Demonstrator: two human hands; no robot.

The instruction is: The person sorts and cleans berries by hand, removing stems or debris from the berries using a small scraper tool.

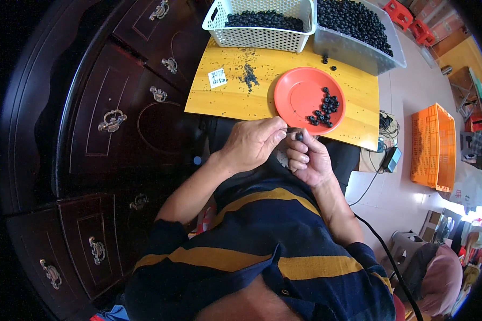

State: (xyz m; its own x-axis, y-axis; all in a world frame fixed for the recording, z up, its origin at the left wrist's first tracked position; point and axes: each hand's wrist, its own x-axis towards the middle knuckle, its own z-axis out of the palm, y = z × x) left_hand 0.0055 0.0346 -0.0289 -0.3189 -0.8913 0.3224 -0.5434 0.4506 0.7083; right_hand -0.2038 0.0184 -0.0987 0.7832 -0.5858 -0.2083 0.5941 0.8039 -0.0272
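Left hand [251, 143] fingers pinched on a thin dark tool, right hand [309, 160] curled, gripping small black bead [299, 137], both just below orange plate [300, 96] of beads, yellow wooden table [225, 91], dark carved cabinet [118, 123] beside plate's left.

Dark carved wooden cabinet [107, 123] at left, brass handles; pale floor [396, 182] at right, orange crate [432, 147].
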